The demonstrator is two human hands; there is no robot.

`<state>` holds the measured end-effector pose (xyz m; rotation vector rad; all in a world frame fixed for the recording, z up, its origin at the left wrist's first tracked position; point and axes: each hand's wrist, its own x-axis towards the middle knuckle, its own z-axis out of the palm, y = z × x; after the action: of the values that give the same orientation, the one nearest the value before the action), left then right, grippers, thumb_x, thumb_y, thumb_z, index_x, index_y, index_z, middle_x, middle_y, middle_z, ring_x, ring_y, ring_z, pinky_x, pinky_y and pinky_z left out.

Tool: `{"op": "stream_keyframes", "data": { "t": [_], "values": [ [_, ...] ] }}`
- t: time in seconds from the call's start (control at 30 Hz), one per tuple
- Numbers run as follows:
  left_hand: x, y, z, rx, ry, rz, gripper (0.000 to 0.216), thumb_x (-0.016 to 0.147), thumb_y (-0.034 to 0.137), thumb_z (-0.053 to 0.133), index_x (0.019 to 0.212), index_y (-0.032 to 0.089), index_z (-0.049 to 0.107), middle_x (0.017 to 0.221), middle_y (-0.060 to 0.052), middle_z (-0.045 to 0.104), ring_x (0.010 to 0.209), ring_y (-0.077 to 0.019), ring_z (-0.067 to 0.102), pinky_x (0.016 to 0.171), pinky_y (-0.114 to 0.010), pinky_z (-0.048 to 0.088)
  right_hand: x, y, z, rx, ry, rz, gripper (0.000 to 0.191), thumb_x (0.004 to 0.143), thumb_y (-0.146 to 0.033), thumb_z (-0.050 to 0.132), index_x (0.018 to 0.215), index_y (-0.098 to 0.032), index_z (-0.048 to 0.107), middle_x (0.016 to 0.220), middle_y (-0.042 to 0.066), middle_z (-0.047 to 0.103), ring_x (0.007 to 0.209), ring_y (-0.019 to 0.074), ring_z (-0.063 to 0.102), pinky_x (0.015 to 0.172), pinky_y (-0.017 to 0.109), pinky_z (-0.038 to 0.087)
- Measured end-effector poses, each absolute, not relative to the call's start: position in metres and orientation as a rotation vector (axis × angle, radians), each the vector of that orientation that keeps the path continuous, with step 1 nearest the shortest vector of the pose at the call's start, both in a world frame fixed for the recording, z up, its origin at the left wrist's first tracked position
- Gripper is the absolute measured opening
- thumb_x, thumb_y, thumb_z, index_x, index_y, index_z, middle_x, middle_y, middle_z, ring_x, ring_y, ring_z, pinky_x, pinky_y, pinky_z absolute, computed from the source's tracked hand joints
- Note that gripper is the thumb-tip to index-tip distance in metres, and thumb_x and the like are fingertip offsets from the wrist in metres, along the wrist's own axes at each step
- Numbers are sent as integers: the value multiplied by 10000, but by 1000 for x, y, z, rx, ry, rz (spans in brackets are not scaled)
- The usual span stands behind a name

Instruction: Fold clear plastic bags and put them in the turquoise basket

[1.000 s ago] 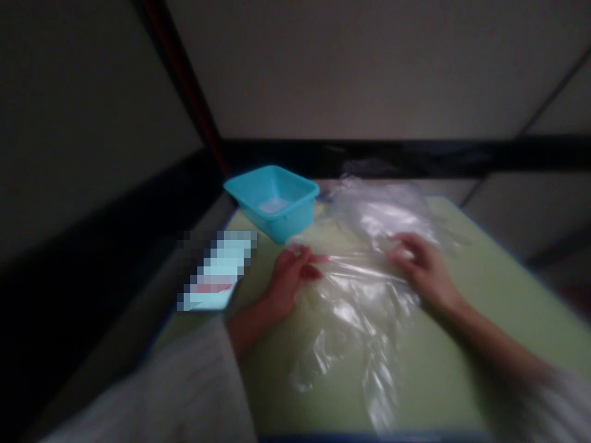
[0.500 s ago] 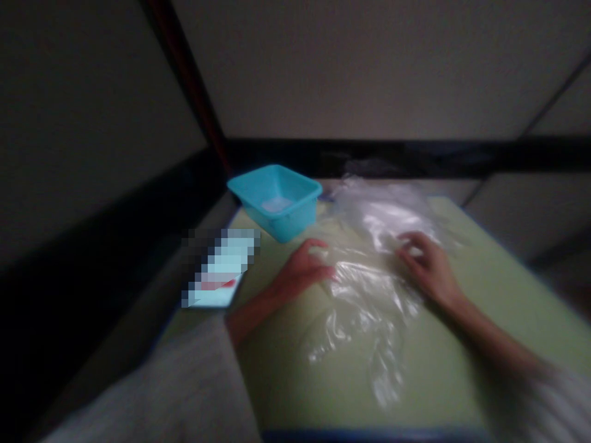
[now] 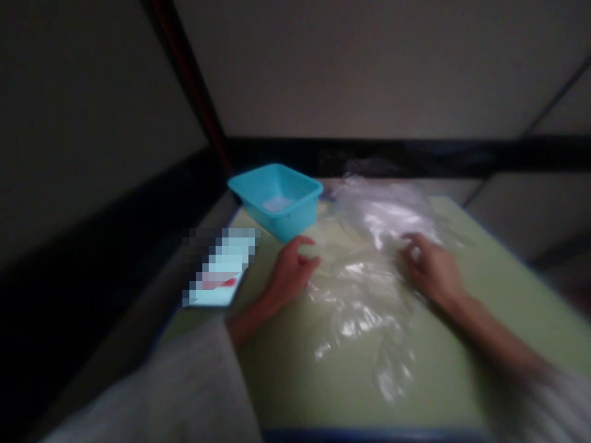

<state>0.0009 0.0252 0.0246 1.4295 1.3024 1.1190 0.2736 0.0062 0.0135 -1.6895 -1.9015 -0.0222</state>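
A clear, crinkled plastic bag (image 3: 357, 323) lies spread across the yellow-green tabletop (image 3: 295, 387). At its upper left edge is my left hand (image 3: 293, 267), thumb and index finger apart, with nothing plain between them. My right hand (image 3: 431, 267) has its fingers curled in a pinch on the bag's right side; blur hides the exact contact. Just beyond, a heap of clear plastic bags (image 3: 392, 209) sits at the far side of the table.
A turquoise plastic basket (image 3: 295, 221) with something pale inside stands at the back left corner. Near the left edge lies a lit, partly pixelated flat screen (image 3: 219, 295). Walls close in behind and to the left.
My left hand has shifted a little to the left, and its fingers have come off the middle of the bag. The plastic's folds have changed. My right hand has barely moved.
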Motion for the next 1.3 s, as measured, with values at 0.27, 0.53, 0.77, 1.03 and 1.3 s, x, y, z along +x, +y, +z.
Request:
{"op": "stream_keyframes", "data": {
  "t": [0.27,0.53,0.77,1.03,1.3],
  "values": [
    [-6,20,25,1878,1503,1253,179,741,223,610,908,209,549,447,98,375,423,-102,357,479,-212,246,261,-3,25,-1375,-2035,-197,259,893,-278,433,1043,-142,594,989,144,613,862,271,602,734,416,500],
    [-10,9,28,2624,1506,1306,125,770,205,536,895,193,534,864,-51,581,825,-205,558,729,-311,446,229,-19,16,-1080,-2596,158,596,921,-466,458,1404,-121,401,1439,179,419,1327,311,383,1074,518,348],
    [2,8,14,2674,1299,929,164,811,159,473,930,158,586,996,-104,632,986,-235,585,894,-380,489,224,-29,15,-907,-2777,289,736,897,-542,470,1475,-141,253,1504,147,292,1386,280,277,1135,486,250],
    [5,1,1,2583,1135,605,479,908,234,399,1357,69,399,1459,-184,376,1382,-230,315,1142,-393,284,221,-26,21,-992,-2681,267,677,933,-488,430,1457,-84,287,1495,169,309,1381,272,292,1128,456,289],
    [5,3,-4,2630,1099,532,514,926,275,379,1396,68,349,1488,-179,325,1407,-218,256,1150,-388,260,219,-18,16,-1063,-2607,436,584,970,-406,365,1467,-112,273,1498,144,297,1378,251,300,1133,451,284]
  ]
}}
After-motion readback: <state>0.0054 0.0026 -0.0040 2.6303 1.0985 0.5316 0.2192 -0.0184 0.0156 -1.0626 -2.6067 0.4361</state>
